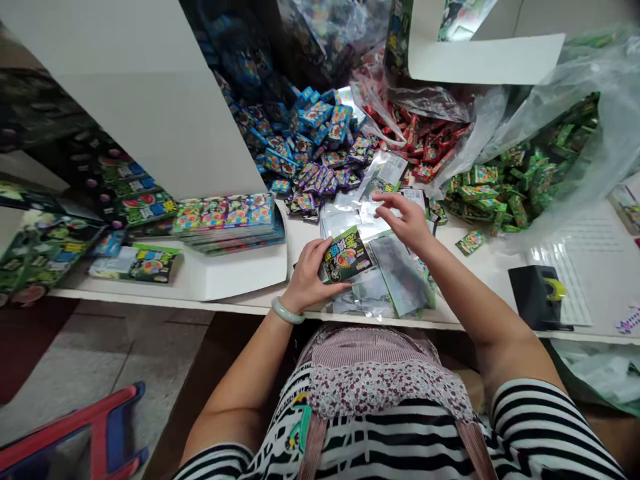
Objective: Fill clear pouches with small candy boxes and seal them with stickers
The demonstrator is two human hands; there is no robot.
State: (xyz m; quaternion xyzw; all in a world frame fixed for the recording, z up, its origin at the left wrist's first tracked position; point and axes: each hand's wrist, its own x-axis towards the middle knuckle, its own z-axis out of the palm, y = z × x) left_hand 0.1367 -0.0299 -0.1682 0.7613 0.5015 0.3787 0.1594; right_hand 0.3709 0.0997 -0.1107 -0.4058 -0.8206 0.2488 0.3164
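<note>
My left hand grips a small stack of green printed packets just above the white table's front edge. A pale green bangle sits on that wrist. My right hand hovers with fingers spread over a heap of clear plastic sleeves, fingertips touching the top sleeve. Whether it pinches one I cannot tell.
Piles of small packets lie behind: blue ones, red ones, green ones spilling from a clear bag. A flat stack of colourful cards lies at the left. A black tape dispenser stands at the right. White cardboard leans at the back left.
</note>
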